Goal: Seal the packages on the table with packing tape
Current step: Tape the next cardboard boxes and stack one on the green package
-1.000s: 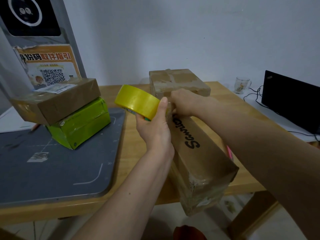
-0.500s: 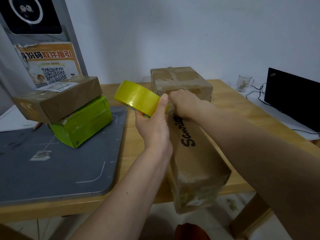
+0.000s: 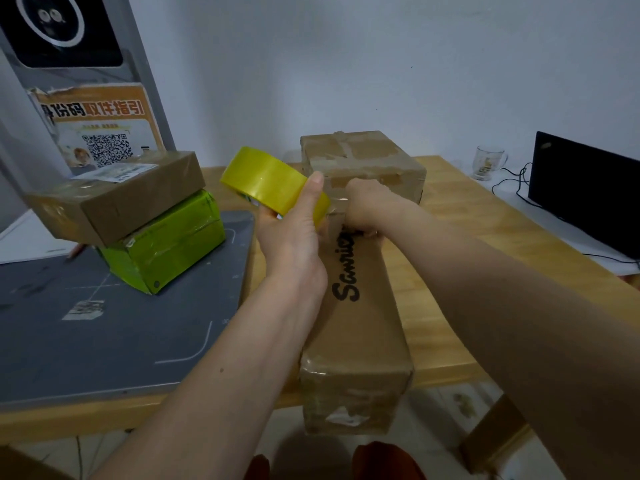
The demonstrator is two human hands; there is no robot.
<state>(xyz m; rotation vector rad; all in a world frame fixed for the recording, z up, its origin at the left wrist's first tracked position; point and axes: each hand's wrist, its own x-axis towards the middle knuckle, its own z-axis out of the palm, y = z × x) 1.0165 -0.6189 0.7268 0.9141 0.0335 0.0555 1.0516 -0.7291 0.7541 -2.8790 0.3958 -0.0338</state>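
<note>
Long package (image 3: 356, 327): brown box printed "Sanrio", lying lengthwise at centre, near end overhanging the tabletop (image 3: 460, 216) edge at 6 o'clock; it now points almost straight away, where a second ago it was skewed toward 4 o'clock.
Tape roll (image 3: 273, 185): yellow, held above the box's far end, at 11 o'clock from the lettering.
Left hand (image 3: 294, 233): fingers wrapped through the roll's core, thumb laid flat on its outer face, gripping it.
Right hand (image 3: 363, 209): fist curled at the box's far end, touching it; it appears to pinch the free tape end, with a thin clear strip just visible toward the roll.
Change: the box has squared up and the hands sit a little closer over its far end; in my judgement tape is about to be started there and drawn toward 6 o'clock.
Taped box (image 3: 360, 161): at 12 o'clock, just behind the hands, already strapped.
Stack: brown parcel (image 3: 117, 199) on a green parcel (image 3: 166, 244), at 9 o'clock on a grey mat (image 3: 104, 334).
Beyond: glass mug (image 3: 488, 162) and black monitor (image 3: 585, 192) at 2 o'clock.
</note>
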